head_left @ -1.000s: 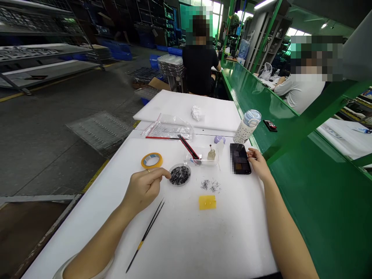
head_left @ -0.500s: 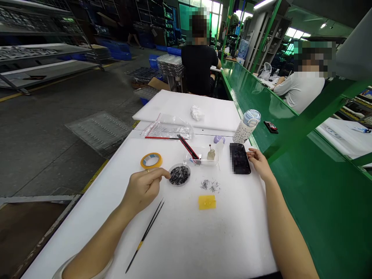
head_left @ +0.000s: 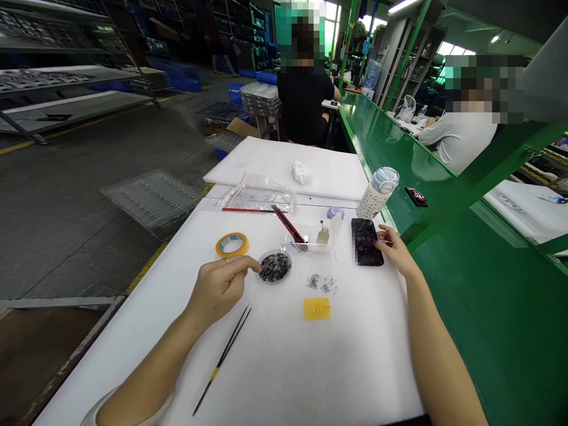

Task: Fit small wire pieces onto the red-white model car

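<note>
Phone: since half a second ago, the thumb of our right hand has moved onto its right edge, and its dark screen now shows faint little marks. It lies flat on the white table, just left of that hand.
Right hand: thumb and fingers are apart and loosely bent, the thumb touching the phone, the rest beside it.
Left hand: fingers are curled, with one fingertip at the rim of a round dish; we cannot tell if they pinch anything.
Dish: it sits just right of our left hand, full of thin black bits.
Loose bits: they lie in small, messy heaps between our hands.
Yellow piece: it lies between our hands, closer to us than the heaps.
Tape roll: it lies just beyond our left hand.
Tweezers: they lie closer to us than our left hand, tips apart.
Clear box: it is between our hands, beyond the heaps, with a little jar in it and a red and black tool reaching in.
Spotted bottle: it stands beyond our right hand.
</note>
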Demonstrator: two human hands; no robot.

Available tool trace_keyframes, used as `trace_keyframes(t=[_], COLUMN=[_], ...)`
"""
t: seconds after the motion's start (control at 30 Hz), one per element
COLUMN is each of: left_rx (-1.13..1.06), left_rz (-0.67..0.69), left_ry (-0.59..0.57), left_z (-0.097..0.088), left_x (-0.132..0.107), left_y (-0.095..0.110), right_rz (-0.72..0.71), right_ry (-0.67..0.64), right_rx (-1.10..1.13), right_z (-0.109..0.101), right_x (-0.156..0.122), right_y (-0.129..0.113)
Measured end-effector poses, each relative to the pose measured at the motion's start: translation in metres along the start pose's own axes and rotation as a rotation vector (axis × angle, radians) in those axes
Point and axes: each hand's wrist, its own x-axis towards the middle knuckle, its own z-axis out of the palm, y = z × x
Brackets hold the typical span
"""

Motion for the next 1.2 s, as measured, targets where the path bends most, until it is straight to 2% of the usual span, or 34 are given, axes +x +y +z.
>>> trace_keyframes(t=[0.27, 0.73, 1.2], left_rx=[0.01, 0.024, 0.011], left_rz=[0.038, 0.052, 0.039], left_ry=[0.011, 0.015, 0.008], left_z=[0.0, 0.0, 0.0], left_x=[0.0, 0.0, -0.001], left_y=[0.001, 0.0, -0.002], right_rz=[0.013, 0.013, 0.017], right_ry=[0.026, 0.054, 0.05], right_rx=[0.012, -0.095, 0.02], right_z=[-0.001, 0.0, -0.001], right_x=[0.004, -0.006, 0.003], right_y=[0.004, -0.02, 0.0])
